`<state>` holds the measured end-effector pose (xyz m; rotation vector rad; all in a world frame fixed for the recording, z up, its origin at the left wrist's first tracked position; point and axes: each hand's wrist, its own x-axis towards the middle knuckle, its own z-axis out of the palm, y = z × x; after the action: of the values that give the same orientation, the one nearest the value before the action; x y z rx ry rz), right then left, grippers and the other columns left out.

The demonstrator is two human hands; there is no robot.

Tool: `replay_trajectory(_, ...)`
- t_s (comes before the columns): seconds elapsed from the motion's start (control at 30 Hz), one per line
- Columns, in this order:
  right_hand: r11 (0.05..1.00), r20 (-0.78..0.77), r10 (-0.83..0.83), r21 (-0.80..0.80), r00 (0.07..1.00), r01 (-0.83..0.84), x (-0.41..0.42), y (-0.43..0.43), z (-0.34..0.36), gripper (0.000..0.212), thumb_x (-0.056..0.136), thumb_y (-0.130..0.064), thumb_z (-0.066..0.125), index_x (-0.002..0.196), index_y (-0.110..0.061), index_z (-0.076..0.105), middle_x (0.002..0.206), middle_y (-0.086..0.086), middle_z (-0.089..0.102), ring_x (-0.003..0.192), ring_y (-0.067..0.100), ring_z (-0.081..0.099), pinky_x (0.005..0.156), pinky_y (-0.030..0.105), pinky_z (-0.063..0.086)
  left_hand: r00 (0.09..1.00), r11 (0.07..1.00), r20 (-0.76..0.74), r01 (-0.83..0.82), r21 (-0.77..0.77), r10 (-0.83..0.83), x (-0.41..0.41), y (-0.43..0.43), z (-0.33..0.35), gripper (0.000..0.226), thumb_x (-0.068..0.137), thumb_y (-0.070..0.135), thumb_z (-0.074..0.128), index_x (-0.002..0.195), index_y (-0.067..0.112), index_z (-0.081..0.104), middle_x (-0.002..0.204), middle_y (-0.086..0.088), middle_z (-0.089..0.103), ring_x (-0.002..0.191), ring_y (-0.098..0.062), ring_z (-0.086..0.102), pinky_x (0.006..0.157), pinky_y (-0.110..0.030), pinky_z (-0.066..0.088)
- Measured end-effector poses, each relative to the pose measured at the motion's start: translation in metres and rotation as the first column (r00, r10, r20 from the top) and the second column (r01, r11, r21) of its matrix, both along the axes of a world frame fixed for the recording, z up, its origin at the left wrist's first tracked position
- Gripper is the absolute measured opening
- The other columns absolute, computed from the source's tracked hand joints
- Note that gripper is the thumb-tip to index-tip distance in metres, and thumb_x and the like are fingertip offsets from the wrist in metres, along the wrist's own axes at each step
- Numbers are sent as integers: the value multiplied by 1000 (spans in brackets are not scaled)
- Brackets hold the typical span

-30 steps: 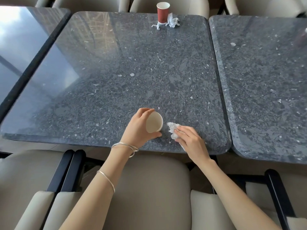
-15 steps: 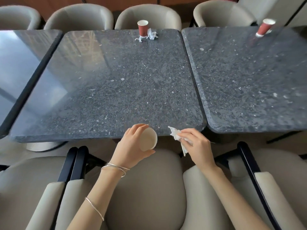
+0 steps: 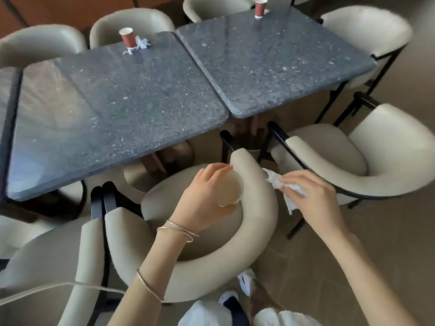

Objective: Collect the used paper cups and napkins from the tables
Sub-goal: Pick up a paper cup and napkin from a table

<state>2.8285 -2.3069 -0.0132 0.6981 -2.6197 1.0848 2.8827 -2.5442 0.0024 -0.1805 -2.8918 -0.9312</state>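
My left hand grips a paper cup on its side, its pale inside facing me, above a cream chair. My right hand pinches a crumpled white napkin just right of the chair back. On the far edge of the middle table stands a red paper cup with white napkin scraps beside it. Another red cup stands at the far edge of the right table, a bit of white paper next to it.
Cream armchairs with black frames ring the dark speckled tables; one curved chair sits directly below my hands, another to the right. A third table edge shows at far left. Tiled floor lies at right; my shoes show below.
Both hands have drawn back from the table with the cup and napkin, now over the chair. The view has pulled away and turned, revealing more chairs and floor.
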Motion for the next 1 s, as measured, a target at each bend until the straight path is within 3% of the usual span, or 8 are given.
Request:
replay_trajectory(0.1,994,-5,-107,-6,994,107,40,41,12,17,73,-1,75,89,-7,73,92,0,67,83,4,59,77,7,42,995,994,4,104,-20,-104,14,34,5,79,64,35,79,133,18,43,131,3,45,114,-20,45,88,-43,46)
replay_trajectory(0.23,967,-27,-256,-14,966,256,85,94,24,12,74,-6,75,84,-11,73,90,-3,68,78,6,61,70,21,48,971,971,-5,238,2,-238,25,90,9,78,63,36,81,130,18,46,128,3,47,110,-18,45,82,-38,48)
replay_trajectory(0.47,905,0,-426,-1,905,426,124,189,13,11,73,-8,76,83,-12,73,89,-5,67,77,5,59,61,25,47,910,911,47,413,18,-413,29,191,4,79,66,38,78,134,22,41,132,9,42,118,-14,40,86,-39,48)
replay_trajectory(0.67,919,-3,-395,4,919,395,121,282,7,14,78,-24,66,84,-14,72,86,-7,67,72,4,59,56,18,45,902,902,25,430,44,-431,16,284,3,77,65,35,80,131,15,45,130,2,47,116,-20,44,90,-36,46)
replay_trajectory(0.83,918,-6,-393,55,919,393,96,378,15,13,72,-8,78,82,-13,72,85,-7,67,71,4,58,56,14,43,915,914,-5,403,50,-403,0,375,-1,78,63,35,81,130,16,46,127,4,47,111,-20,46,87,-38,48)
replay_trajectory(1.0,932,-2,-363,-17,932,363,76,467,38,10,74,-7,76,81,-12,73,85,-4,67,75,5,58,64,12,42,929,927,-22,369,63,-368,-14,462,1,79,63,35,81,131,17,45,129,6,47,114,-20,44,89,-38,47)
